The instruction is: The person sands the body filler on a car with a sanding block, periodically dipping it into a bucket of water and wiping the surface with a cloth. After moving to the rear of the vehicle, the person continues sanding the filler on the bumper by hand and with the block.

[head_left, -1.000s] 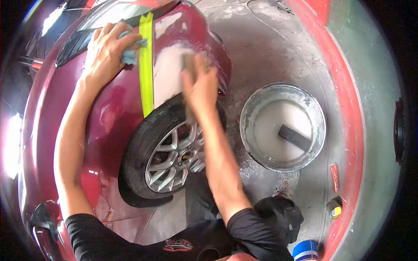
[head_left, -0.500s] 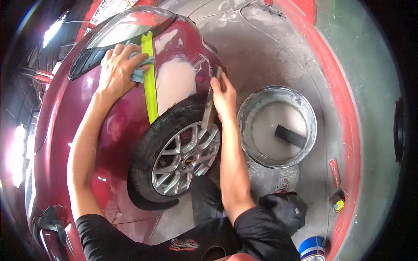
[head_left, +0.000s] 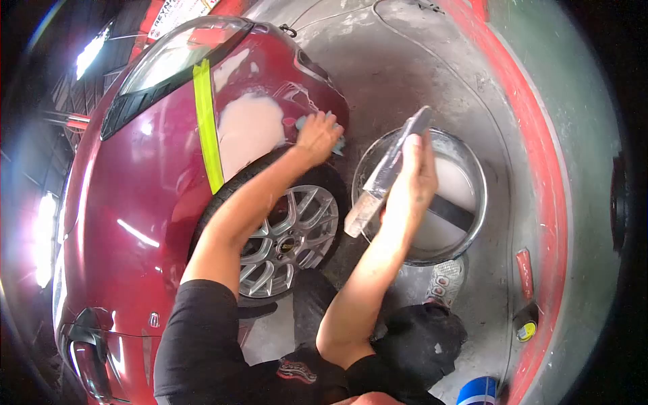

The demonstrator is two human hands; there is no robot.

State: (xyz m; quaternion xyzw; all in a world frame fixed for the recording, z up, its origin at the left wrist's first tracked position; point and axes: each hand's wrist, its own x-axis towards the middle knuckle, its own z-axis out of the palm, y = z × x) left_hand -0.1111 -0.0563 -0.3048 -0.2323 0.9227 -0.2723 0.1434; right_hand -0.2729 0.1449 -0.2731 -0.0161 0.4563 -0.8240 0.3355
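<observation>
My left hand is closed over a light blue cloth, pressing it against the dark red car fender above the wheel arch. Just left of it is a pale patch of filler, bordered by yellow-green masking tape. My right hand grips a long, flat sanding block, held tilted in the air above the near side of a metal basin. Cloudy water fills the basin, and a dark block rests in it.
The car's wheel sits below the fender. To the right, a red-handled object, a tape measure and a blue can stand along the red floor border. A hose crosses the floor.
My left hand has moved with the cloth from left of the masking tape to the fender's right side. My right hand has lifted the sanding block off the car toward the basin.
</observation>
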